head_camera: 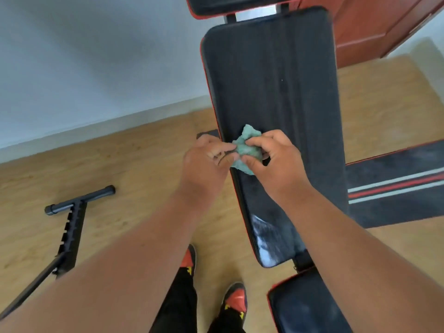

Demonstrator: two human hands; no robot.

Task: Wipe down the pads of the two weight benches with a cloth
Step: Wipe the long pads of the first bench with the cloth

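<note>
A long black bench pad with red edging [269, 80] runs from the top middle down toward me. Above its near half, my left hand [204, 162] and my right hand [276, 159] both pinch a crumpled teal cloth [248, 146] between fingers and thumbs. A shorter black seat pad [300, 306] lies at the bottom right, and another black pad [216, 6] shows at the top edge. A wet, shiny patch marks the long pad's near end [269, 241].
A black metal T-shaped frame leg with notches [72, 219] lies on the wooden floor at left. A black mat with red and white stripes [396, 186] lies at right. Red-brown furniture [374, 22] stands at top right. My red shoes [235, 299] stand beside the bench.
</note>
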